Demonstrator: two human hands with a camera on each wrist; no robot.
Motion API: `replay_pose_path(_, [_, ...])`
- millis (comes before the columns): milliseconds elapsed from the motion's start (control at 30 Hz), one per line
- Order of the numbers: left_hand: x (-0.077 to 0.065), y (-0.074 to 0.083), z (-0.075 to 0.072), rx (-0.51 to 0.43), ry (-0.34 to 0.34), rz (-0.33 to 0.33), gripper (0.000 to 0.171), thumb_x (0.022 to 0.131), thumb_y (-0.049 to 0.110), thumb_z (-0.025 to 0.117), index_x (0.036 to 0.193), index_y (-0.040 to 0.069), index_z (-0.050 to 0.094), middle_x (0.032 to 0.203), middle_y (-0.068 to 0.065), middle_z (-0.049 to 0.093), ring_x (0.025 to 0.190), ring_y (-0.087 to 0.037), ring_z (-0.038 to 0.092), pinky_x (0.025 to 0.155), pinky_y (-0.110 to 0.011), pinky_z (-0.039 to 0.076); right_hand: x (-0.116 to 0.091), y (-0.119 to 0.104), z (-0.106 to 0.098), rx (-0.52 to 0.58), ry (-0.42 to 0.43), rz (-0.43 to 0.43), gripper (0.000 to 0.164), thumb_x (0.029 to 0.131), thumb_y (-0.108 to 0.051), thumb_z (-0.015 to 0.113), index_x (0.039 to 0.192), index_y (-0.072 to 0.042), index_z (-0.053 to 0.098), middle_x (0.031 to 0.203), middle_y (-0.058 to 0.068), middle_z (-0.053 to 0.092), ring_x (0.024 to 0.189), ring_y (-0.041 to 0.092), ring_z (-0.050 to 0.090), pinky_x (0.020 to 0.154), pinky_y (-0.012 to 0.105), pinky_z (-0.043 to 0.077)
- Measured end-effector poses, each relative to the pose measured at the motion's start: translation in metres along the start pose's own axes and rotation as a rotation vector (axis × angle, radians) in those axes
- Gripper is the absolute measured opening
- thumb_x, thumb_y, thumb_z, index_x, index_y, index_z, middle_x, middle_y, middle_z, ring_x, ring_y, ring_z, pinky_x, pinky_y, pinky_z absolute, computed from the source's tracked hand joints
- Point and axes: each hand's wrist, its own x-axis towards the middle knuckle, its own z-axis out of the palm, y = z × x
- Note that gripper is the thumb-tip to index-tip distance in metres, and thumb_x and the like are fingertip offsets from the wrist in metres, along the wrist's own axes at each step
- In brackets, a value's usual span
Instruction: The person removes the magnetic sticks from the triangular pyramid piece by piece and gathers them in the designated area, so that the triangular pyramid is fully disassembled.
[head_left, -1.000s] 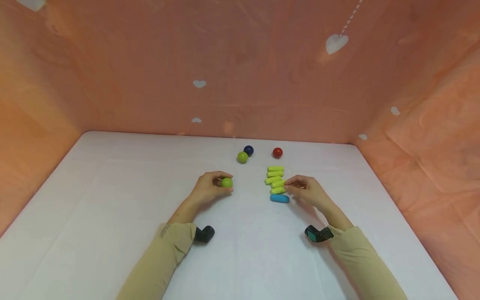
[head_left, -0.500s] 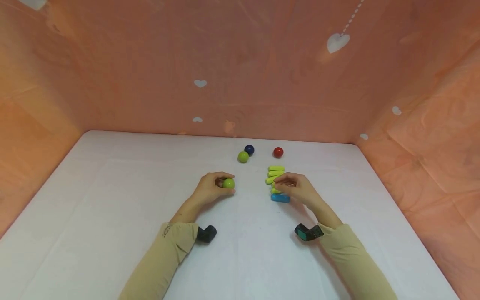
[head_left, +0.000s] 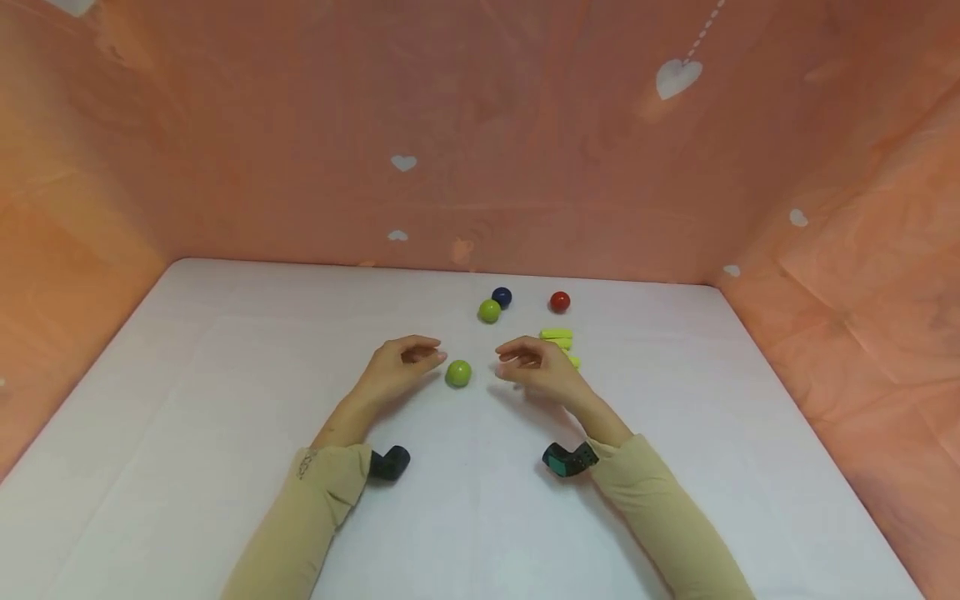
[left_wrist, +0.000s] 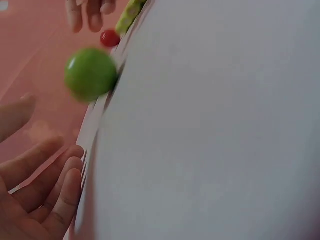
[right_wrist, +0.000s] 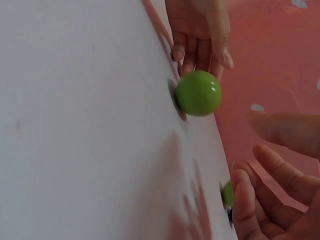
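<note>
A glossy green ball [head_left: 459, 373] rests on the white table between the two hands. Just left of it is my left hand [head_left: 397, 369], fingers loosely bent and apart from the ball. On the other side, my right hand [head_left: 546, 371] hovers with thumb and fingers parted, holding nothing. In the left wrist view the green ball [left_wrist: 91, 75] stands beyond the left fingertips. The right wrist view has the ball [right_wrist: 198, 93] ahead of the relaxed right fingers. Yellow-green sticks [head_left: 556, 334] lie behind the right hand, which partly covers them; the blue stick is hidden.
Farther back, a second green ball [head_left: 490, 311] sits against a dark blue ball [head_left: 502, 297]. To their right is a red ball [head_left: 559, 302]. An orange sheet [head_left: 300, 150] with pale hearts rises behind the table [head_left: 225, 375].
My left hand has let go of the green ball and drawn back left. My right hand has moved left from the sticks toward the ball, now hiding the blue one.
</note>
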Motion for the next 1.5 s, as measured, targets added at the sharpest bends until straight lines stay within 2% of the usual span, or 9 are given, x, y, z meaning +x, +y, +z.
replay_pose_path(133, [-0.004, -0.006, -0.015, 0.028, 0.031, -0.014, 0.038, 0.094, 0.028, 0.061, 0.125, 0.006, 0.061, 0.120, -0.014, 0.065, 0.112, -0.030, 0.058, 0.097, -0.043, 0.046, 0.007, 0.001, 0.013, 0.021, -0.036, 0.029, 0.041, 0.086, -0.015, 0.070, 0.123, -0.003, 0.061, 0.119, 0.015, 0.064, 0.102, 0.022, 0.060, 0.082, 0.027, 0.051])
replay_pose_path(300, [-0.007, -0.014, -0.028, 0.031, 0.045, -0.003, 0.037, 0.095, 0.026, 0.060, 0.125, 0.004, 0.061, 0.119, -0.017, 0.065, 0.111, -0.031, 0.058, 0.097, -0.042, 0.045, 0.013, 0.002, 0.028, 0.027, -0.080, 0.037, 0.045, 0.085, -0.016, 0.071, 0.127, -0.007, 0.059, 0.123, 0.011, 0.063, 0.105, 0.021, 0.060, 0.092, 0.034, 0.049])
replay_pose_path(500, [-0.012, -0.017, -0.037, 0.019, 0.051, -0.009, 0.039, 0.093, 0.026, 0.062, 0.125, 0.003, 0.061, 0.119, -0.018, 0.065, 0.111, -0.030, 0.058, 0.094, -0.039, 0.046, 0.014, 0.001, 0.040, 0.029, -0.109, 0.009, 0.045, 0.084, -0.017, 0.073, 0.126, -0.008, 0.061, 0.122, 0.010, 0.064, 0.105, 0.021, 0.060, 0.089, 0.030, 0.049])
replay_pose_path(633, [-0.012, -0.017, -0.040, 0.027, 0.039, -0.011, 0.040, 0.094, 0.026, 0.061, 0.126, 0.003, 0.060, 0.120, -0.018, 0.064, 0.111, -0.030, 0.058, 0.092, -0.036, 0.046, 0.015, -0.001, 0.046, 0.004, -0.128, -0.017, 0.042, 0.084, -0.018, 0.073, 0.124, -0.008, 0.063, 0.119, 0.007, 0.065, 0.103, 0.018, 0.059, 0.087, 0.025, 0.048])
replay_pose_path(800, [-0.013, -0.019, -0.042, 0.024, 0.027, -0.023, 0.040, 0.094, 0.027, 0.061, 0.125, 0.003, 0.060, 0.121, -0.018, 0.064, 0.113, -0.032, 0.058, 0.096, -0.039, 0.046, 0.015, -0.003, 0.050, -0.007, -0.142, -0.028, 0.036, 0.085, -0.019, 0.072, 0.119, -0.010, 0.066, 0.113, 0.004, 0.067, 0.099, 0.014, 0.058, 0.081, 0.025, 0.048])
replay_pose_path(1033, [-0.016, -0.020, -0.043, 0.015, 0.042, 0.012, 0.046, 0.091, 0.037, 0.063, 0.123, 0.003, 0.062, 0.119, -0.017, 0.065, 0.110, -0.032, 0.058, 0.095, -0.040, 0.046, 0.015, -0.003, 0.052, -0.013, -0.144, -0.033, 0.035, 0.085, -0.019, 0.072, 0.118, -0.009, 0.066, 0.111, 0.005, 0.067, 0.097, 0.013, 0.058, 0.081, 0.024, 0.048])
replay_pose_path(1267, [-0.013, -0.023, -0.042, -0.004, 0.027, -0.029, 0.041, 0.093, 0.026, 0.062, 0.127, 0.002, 0.060, 0.124, -0.019, 0.062, 0.117, -0.033, 0.055, 0.102, -0.045, 0.042, 0.016, -0.005, 0.052, -0.016, -0.146, -0.022, 0.035, 0.085, -0.020, 0.072, 0.118, -0.009, 0.066, 0.110, 0.004, 0.067, 0.097, 0.013, 0.058, 0.082, 0.024, 0.048])
replay_pose_path(1500, [-0.014, -0.022, -0.041, -0.016, 0.024, -0.050, 0.041, 0.094, 0.026, 0.061, 0.128, 0.003, 0.059, 0.126, -0.018, 0.061, 0.117, -0.032, 0.054, 0.102, -0.044, 0.043, 0.017, -0.003, 0.051, -0.019, -0.141, -0.030, 0.035, 0.085, -0.020, 0.072, 0.118, -0.010, 0.066, 0.110, 0.005, 0.067, 0.097, 0.013, 0.059, 0.084, 0.024, 0.049])
